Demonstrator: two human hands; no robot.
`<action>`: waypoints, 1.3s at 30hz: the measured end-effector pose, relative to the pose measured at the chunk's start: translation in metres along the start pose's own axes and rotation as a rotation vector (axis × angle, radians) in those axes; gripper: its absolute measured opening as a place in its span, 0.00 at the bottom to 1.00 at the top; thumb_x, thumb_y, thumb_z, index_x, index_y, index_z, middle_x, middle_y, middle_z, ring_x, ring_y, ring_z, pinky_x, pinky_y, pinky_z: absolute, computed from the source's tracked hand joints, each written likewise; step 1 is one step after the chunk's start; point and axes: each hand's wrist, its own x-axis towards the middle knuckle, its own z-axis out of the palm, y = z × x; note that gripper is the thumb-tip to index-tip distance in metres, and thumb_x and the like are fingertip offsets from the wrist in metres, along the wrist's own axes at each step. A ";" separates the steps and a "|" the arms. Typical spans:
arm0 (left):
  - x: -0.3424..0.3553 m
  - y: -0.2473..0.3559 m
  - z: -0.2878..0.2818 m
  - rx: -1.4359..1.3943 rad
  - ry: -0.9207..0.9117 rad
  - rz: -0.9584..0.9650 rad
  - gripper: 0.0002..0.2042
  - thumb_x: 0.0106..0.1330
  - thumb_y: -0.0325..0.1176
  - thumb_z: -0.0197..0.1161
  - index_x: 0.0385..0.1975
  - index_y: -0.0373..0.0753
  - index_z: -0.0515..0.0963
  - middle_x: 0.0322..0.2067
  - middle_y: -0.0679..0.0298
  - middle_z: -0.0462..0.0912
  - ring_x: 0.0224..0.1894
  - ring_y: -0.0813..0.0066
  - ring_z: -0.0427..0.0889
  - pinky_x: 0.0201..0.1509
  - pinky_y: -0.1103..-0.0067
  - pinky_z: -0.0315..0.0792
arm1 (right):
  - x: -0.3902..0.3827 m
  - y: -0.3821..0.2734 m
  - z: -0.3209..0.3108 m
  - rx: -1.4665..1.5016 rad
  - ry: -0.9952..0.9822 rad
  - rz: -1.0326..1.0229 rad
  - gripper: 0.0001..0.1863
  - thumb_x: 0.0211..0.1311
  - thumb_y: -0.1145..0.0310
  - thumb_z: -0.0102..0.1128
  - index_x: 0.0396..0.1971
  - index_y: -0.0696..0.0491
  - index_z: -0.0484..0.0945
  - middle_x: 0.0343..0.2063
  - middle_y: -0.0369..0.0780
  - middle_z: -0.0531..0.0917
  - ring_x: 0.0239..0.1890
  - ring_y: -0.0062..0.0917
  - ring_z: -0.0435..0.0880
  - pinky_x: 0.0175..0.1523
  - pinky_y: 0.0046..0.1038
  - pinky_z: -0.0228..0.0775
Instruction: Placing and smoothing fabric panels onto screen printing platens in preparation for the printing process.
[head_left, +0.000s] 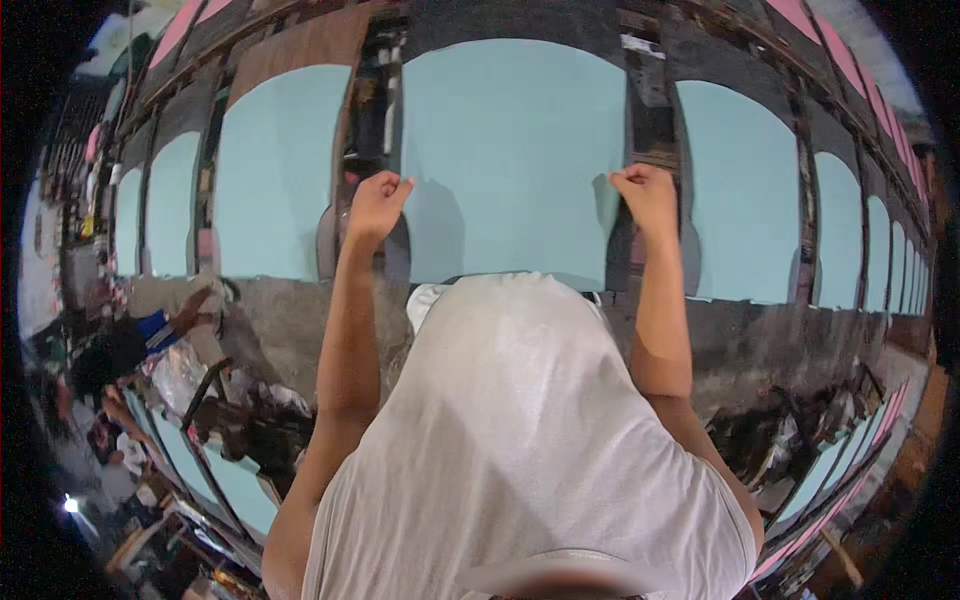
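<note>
A light-blue cloth panel (515, 150) with a curved far edge lies flat on a dark board (500, 20) in front of me. My left hand (377, 205) is closed in a pinch at the panel's left side edge. At the opposite edge my right hand (650, 205) pinches the panel in the same way, roughly level with the left. Both forearms reach forward from either side of my white shirt. The panel's near edge is partly hidden behind the shirt.
Similar light-blue panels lie on boards to the left (280, 170) and right (740, 190), with dark gaps between boards. Pink panels (800, 20) show farther off. Behind me is another row with light-blue pieces (240, 490). Another person's arm (190, 312) is at the left.
</note>
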 end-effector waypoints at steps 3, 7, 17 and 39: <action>-0.004 0.010 -0.009 0.015 -0.023 -0.018 0.14 0.62 0.37 0.64 0.32 0.29 0.76 0.18 0.68 0.75 0.22 0.85 0.67 0.25 0.82 0.63 | -0.006 -0.002 -0.010 -0.017 -0.062 -0.015 0.13 0.46 0.64 0.69 0.23 0.61 0.81 0.18 0.39 0.80 0.22 0.21 0.77 0.32 0.25 0.67; -0.004 -0.003 -0.013 -0.036 -0.079 0.026 0.16 0.61 0.39 0.65 0.31 0.29 0.77 0.20 0.66 0.78 0.23 0.82 0.71 0.28 0.82 0.66 | -0.018 -0.003 -0.017 0.060 -0.163 0.055 0.10 0.46 0.69 0.70 0.20 0.60 0.79 0.16 0.32 0.76 0.21 0.15 0.70 0.28 0.22 0.60; -0.007 -0.014 -0.008 0.073 -0.049 0.098 0.15 0.60 0.39 0.68 0.27 0.31 0.77 0.18 0.64 0.77 0.22 0.79 0.72 0.28 0.79 0.67 | -0.033 0.011 -0.027 -0.013 -0.092 0.075 0.12 0.47 0.66 0.69 0.22 0.61 0.81 0.18 0.37 0.80 0.22 0.20 0.75 0.31 0.25 0.66; -0.012 -0.007 -0.027 0.046 -0.102 0.133 0.12 0.63 0.35 0.66 0.26 0.32 0.76 0.18 0.71 0.74 0.22 0.86 0.68 0.26 0.84 0.63 | -0.041 0.025 -0.023 -0.138 -0.067 0.026 0.13 0.48 0.62 0.68 0.26 0.58 0.84 0.24 0.46 0.85 0.29 0.35 0.85 0.39 0.32 0.73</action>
